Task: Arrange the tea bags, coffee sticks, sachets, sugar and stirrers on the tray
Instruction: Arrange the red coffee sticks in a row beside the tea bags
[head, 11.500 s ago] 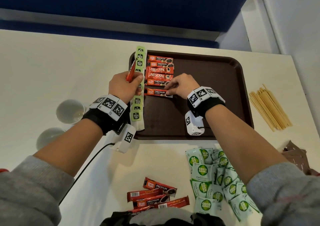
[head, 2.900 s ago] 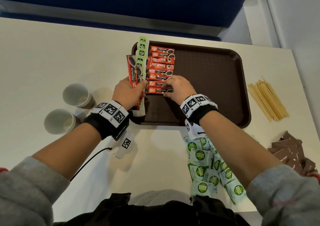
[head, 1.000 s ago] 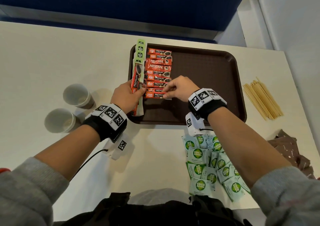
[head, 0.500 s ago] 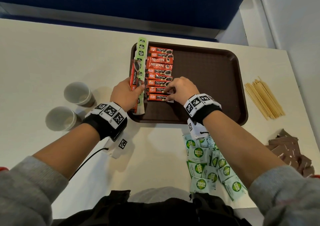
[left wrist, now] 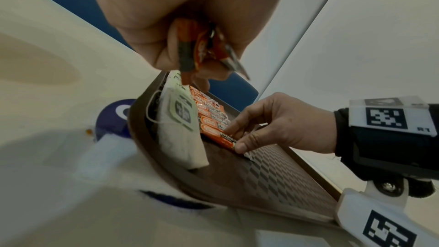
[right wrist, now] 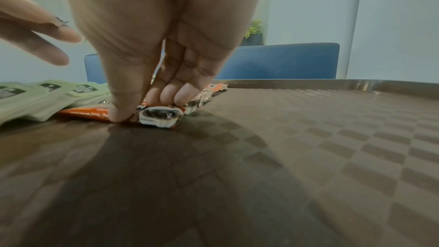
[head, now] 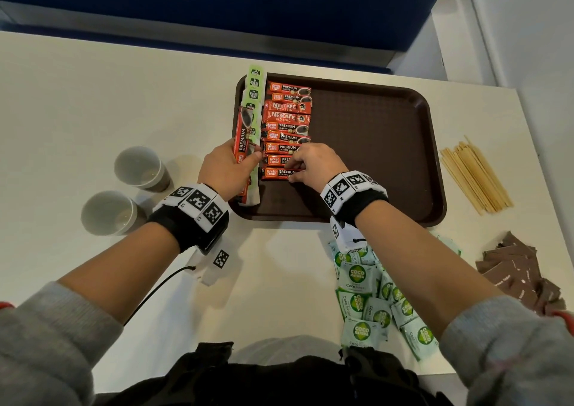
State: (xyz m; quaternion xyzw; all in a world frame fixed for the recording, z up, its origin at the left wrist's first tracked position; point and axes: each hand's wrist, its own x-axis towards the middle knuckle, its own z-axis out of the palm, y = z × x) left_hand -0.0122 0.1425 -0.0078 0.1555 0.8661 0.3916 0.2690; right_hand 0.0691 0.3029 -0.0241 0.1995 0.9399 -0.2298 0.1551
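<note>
On the brown tray (head: 372, 157) a column of green tea bags (head: 254, 92) lines the left edge. Beside it runs a column of red coffee sticks (head: 287, 116). My right hand (head: 310, 163) pinches the nearest coffee stick (head: 275, 173) between thumb and fingertips as it lies flat at the column's near end. The right wrist view shows that stick (right wrist: 156, 117) under my fingertips (right wrist: 166, 97). My left hand (head: 230, 172) grips a small bundle of coffee sticks (head: 243, 135) upright over the tray's left edge. The bundle (left wrist: 199, 50) also shows in the left wrist view.
Two paper cups (head: 139, 168) (head: 107, 213) stand left of the tray. Wooden stirrers (head: 475, 175) lie to its right. Green Coco sugar sachets (head: 372, 306) are piled at the front and brown sachets (head: 518, 275) at the front right. The tray's right half is bare.
Over eleven seconds the stick column has grown toward me and the loose sticks at the table front are gone. In the last second my right hand laid one more stick at the near end.
</note>
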